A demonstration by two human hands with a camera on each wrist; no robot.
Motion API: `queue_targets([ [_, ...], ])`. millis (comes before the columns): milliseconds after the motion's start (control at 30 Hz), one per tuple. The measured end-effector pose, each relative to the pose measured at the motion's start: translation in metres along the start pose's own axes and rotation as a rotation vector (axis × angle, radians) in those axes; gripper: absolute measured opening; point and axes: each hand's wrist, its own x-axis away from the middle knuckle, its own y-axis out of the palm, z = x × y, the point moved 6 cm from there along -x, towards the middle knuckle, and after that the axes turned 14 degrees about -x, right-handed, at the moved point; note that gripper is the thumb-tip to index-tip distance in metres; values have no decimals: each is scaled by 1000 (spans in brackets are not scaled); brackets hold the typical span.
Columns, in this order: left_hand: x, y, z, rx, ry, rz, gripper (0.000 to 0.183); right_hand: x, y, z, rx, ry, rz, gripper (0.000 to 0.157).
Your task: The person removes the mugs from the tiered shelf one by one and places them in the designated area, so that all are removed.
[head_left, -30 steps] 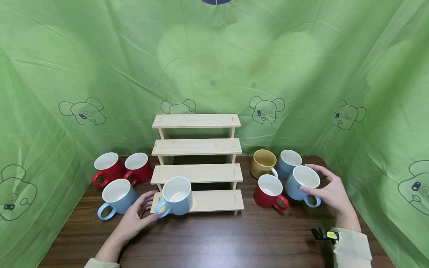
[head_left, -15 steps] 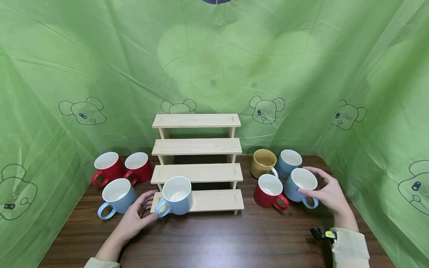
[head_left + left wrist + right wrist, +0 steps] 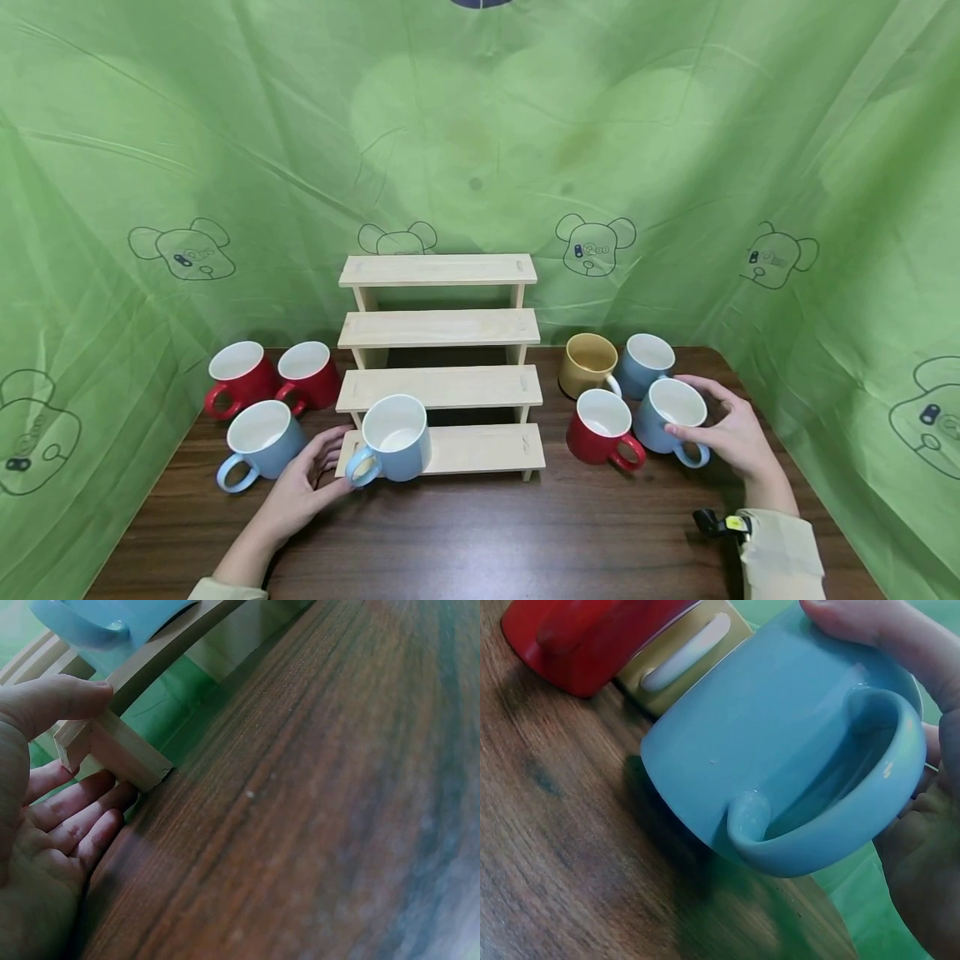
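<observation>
My left hand (image 3: pixel 296 493) pinches the left end of a four-tier wooden step shelf (image 3: pixel 480 450) at its lowest board. In the left wrist view the thumb (image 3: pixel 71 697) lies on the board and the other fingers curl beneath. On that board stands a light blue mug (image 3: pixel 408 457), handle toward the left hand. My right hand (image 3: pixel 738 435) holds another light blue mug (image 3: pixel 654 427) near its rim, thumb in front and fingers behind. Its handle (image 3: pixel 832 851) points toward me, and its base is close over the table. A red mug (image 3: pixel 588 442) stands just left of it.
A yellow mug (image 3: pixel 576 379) and a blue mug (image 3: pixel 637 379) stand behind on the right. At left are two red mugs (image 3: pixel 258 383) and a blue mug (image 3: pixel 281 450) on the dark wooden table (image 3: pixel 480 533). A green curtain (image 3: pixel 480 167) surrounds the table.
My right hand has moved slightly down and left with the blue mug, closer to the red mug. The left hand and shelf have stayed in place.
</observation>
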Motion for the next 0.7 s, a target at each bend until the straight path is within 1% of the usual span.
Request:
queue_targets([
  [333, 1, -1, -1, 0, 6, -2, 69, 1, 1, 4, -5, -35, -23, 81],
  [700, 0, 0, 0, -8, -4, -4, 69, 4, 1, 9, -25, -39, -35, 80],
])
